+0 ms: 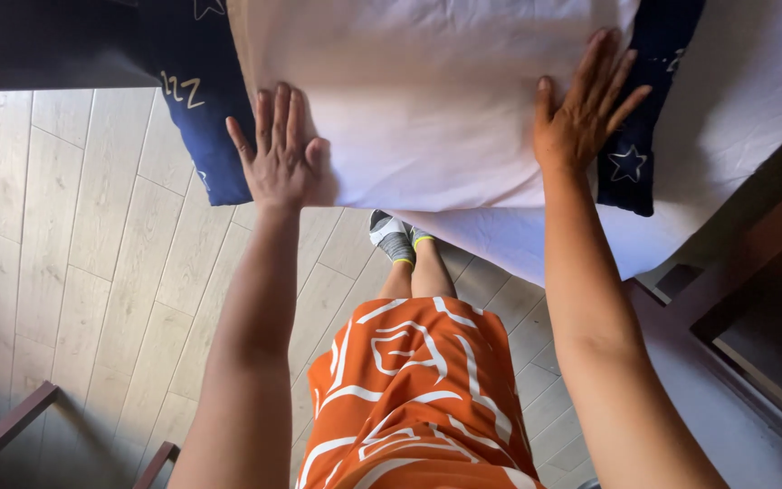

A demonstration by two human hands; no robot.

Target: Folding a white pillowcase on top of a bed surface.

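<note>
A white pillow [427, 100] lies on top of a dark blue cushion [196, 109] printed with stars and letters. My left hand [278, 149] rests flat, fingers spread, on the pillow's left edge where it overlaps the blue cushion. Over on the pillow's right edge lies my right hand [586, 113], also flat with fingers apart, its fingertips reaching the blue cushion's right part [640, 163]. Neither hand grips anything. The pillow hides most of the blue cushion.
A white sheet [735, 100] covers the bed at the right, ending at a dark wooden bed frame [753, 263]. Below are a pale plank floor [92, 254], my orange patterned skirt [414, 398], grey socks [395, 237] and dark chair parts [2, 435] at bottom left.
</note>
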